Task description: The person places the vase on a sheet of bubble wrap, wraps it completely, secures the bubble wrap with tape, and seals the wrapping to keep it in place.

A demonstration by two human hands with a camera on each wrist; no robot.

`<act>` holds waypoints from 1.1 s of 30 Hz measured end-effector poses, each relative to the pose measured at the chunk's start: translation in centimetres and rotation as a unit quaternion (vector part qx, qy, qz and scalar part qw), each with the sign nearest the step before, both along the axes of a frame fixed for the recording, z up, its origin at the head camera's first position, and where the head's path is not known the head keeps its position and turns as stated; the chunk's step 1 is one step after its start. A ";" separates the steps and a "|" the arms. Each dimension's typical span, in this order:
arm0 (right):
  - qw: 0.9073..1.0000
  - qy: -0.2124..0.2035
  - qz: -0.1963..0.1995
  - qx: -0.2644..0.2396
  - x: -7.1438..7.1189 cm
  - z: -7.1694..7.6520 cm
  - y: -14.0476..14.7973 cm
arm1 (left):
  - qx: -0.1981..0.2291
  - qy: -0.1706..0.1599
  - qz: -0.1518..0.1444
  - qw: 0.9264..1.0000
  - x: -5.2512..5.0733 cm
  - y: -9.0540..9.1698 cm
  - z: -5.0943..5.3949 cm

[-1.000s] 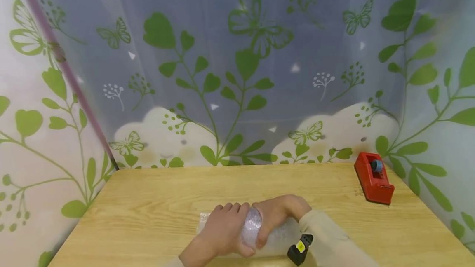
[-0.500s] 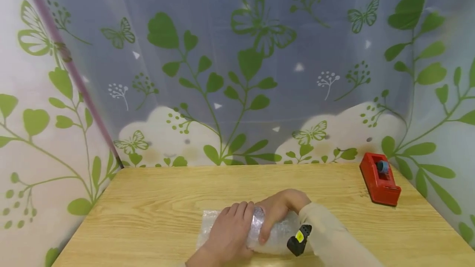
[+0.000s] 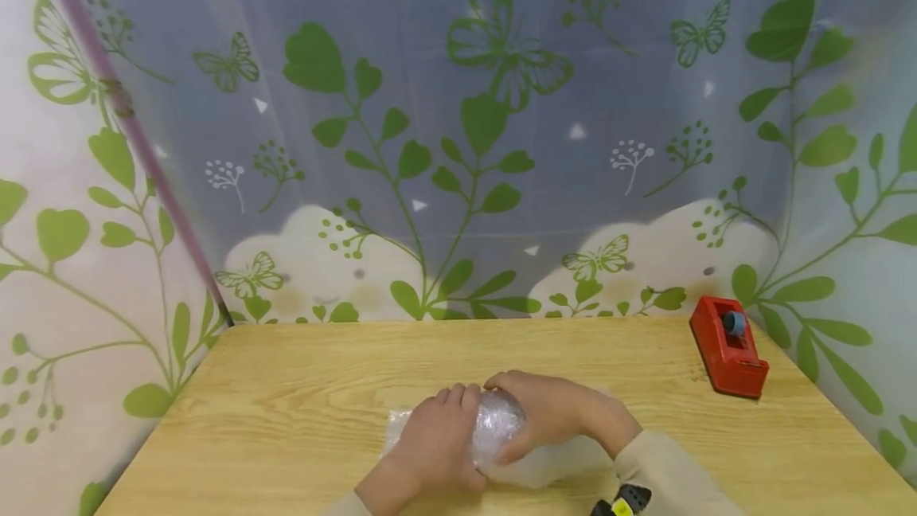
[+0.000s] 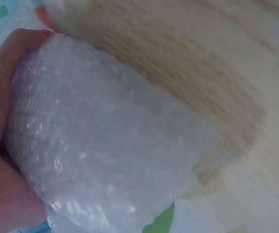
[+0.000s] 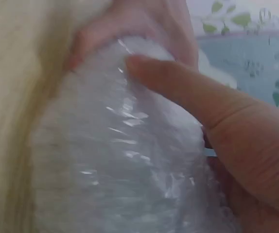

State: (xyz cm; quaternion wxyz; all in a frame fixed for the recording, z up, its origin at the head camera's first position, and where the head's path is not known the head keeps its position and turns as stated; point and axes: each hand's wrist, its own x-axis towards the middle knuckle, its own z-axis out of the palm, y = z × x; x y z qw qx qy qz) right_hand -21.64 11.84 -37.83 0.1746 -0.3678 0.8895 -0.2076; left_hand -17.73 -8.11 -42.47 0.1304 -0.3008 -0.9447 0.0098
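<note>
A bundle of clear bubble wrap [image 3: 496, 423] lies on the wooden table, with loose wrap flaring out on both sides. My left hand [image 3: 438, 443] grips its left part, fingers over the top. Close by on the right, my right hand [image 3: 548, 412] holds it with the thumb toward me. In the left wrist view the bubble wrap [image 4: 105, 131] spreads out from the left hand [image 4: 8, 136]. The right wrist view has the right thumb [image 5: 188, 87] lying along the wrap [image 5: 120, 145], the other hand at its far end. What is inside the wrap cannot be told.
A red tape dispenser [image 3: 729, 347] with a small blue roll stands at the table's back right. The wooden table [image 3: 301, 388] ends at a curtain [image 3: 458, 181] printed with leaves and butterflies. A black strap piece with a yellow mark [image 3: 622, 505] sits at the right wrist.
The right forearm has swung outward to the right, and its wrist piece has moved right and down. More of the shiny wrap shows between the hands. Both hands still hold the bundle.
</note>
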 end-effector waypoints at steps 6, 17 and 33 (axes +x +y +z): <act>0.977 0.204 0.007 0.056 2.0 -0.9 -0.7 | -0.011 -0.022 0.007 1.000 -0.3 0.4 0.8; 0.943 0.322 -0.045 0.076 2.7 -3.4 -1.8 | 0.014 -0.097 0.009 0.995 -1.5 0.3 1.0; 0.991 0.121 -0.011 0.062 1.5 -1.3 -1.9 | 0.131 -0.333 -0.059 0.932 -3.0 -0.8 2.2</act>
